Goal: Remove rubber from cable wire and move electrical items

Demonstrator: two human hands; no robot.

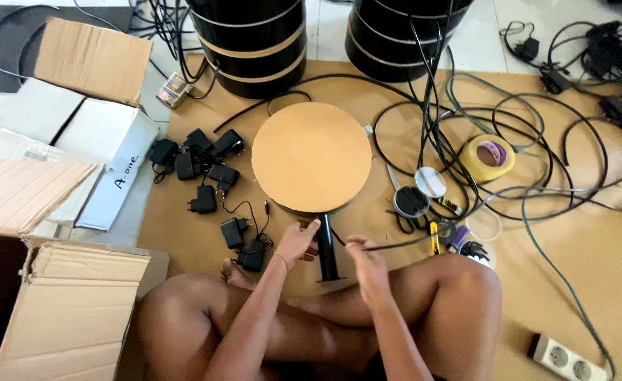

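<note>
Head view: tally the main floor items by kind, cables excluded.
Black plug-in power adapters: 9
Large black drums with tan bands: 2
Round tan cardboard disc: 1
Upright black tube, left hand touching it: 1
Yellow tape roll: 1
White power strip: 1
Open cardboard boxes: 2
Total: 17
The right hand pinches a thin black cable.

The two black drums [254,42] are cut off by the top edge. The cardboard box [71,310] runs off the bottom left corner. The right hand [367,271] is motion-blurred, so its grip on the black cable [402,243] cannot be made out.
</note>
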